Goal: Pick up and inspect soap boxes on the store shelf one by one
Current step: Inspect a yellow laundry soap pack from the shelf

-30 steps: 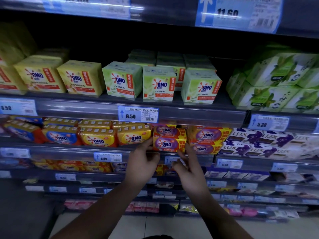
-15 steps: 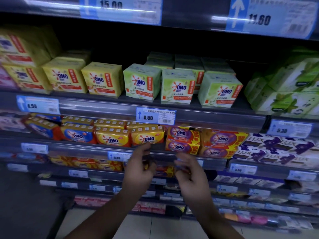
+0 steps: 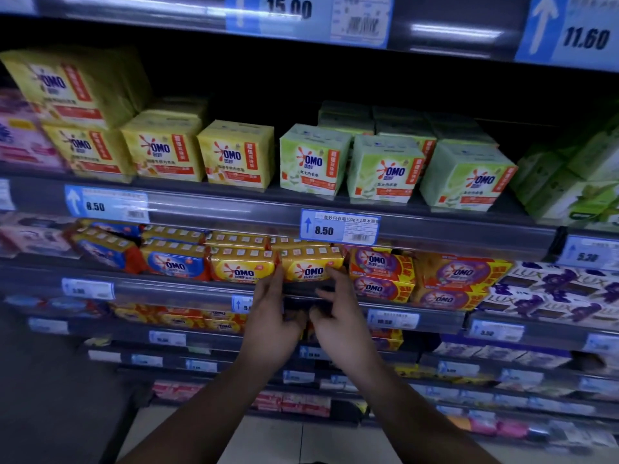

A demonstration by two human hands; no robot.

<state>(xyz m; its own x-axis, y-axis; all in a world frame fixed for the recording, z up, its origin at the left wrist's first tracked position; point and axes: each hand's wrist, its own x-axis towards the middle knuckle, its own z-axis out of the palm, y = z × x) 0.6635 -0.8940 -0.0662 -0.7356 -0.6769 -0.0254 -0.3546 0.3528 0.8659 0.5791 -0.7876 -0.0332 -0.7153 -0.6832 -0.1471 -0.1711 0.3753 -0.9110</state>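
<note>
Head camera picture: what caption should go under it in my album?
Left hand and right hand reach a yellow OMO soap pack on the shelf.

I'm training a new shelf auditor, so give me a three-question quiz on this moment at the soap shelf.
1. True or false: both hands touch the yellow OMO soap pack.
2. What brand stands on the purple-flowered white boxes at the far right of the same shelf?
3. Multiple choice: the price tag just above the yellow pack reads A) 5.30 B) 8.50 C) 15.00.

Key
1. True: the left hand has fingers at its left edge, the right hand at its right edge; the pack is not yet lifted off the shelf.
2. LUX.
3. B.
</note>
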